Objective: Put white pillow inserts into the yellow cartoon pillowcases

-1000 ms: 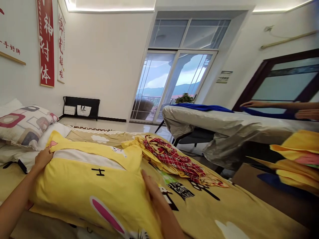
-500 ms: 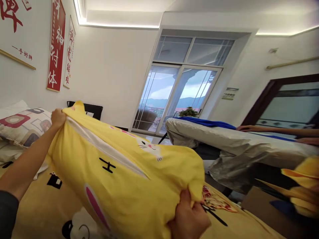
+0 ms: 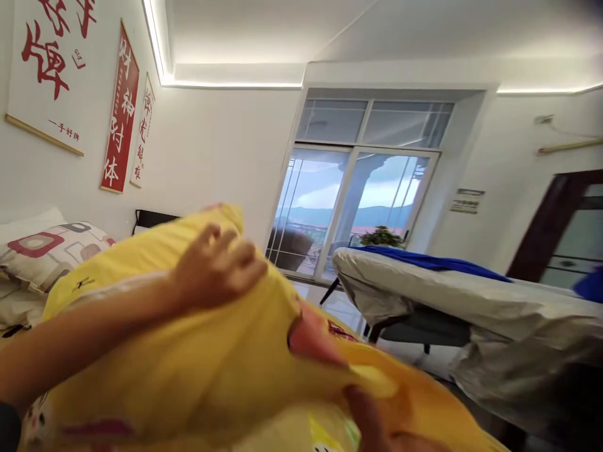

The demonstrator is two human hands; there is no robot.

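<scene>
A big yellow pillow (image 3: 188, 370) in a cartoon-print case fills the lower left, lifted off the bed and blurred by motion. My left hand (image 3: 217, 267) lies on its top edge with curled fingers gripping the fabric. My right hand (image 3: 377, 420) shows only in part at the bottom, pressed into the pillow's lower right corner and gripping it. A patterned pillow (image 3: 47, 251) with red and grey squares rests at the far left on the bed.
A second bed (image 3: 447, 295) with a grey cover and a blue cloth (image 3: 424, 260) stands to the right. Sliding glass doors (image 3: 348, 207) are behind it. Red and white scrolls (image 3: 120, 113) hang on the left wall. A dark door (image 3: 560, 232) is at far right.
The pillow has been lifted higher and swung toward me. My left hand moved right along its top edge. The view tilted up; the other person's arms on the far bed are out of sight.
</scene>
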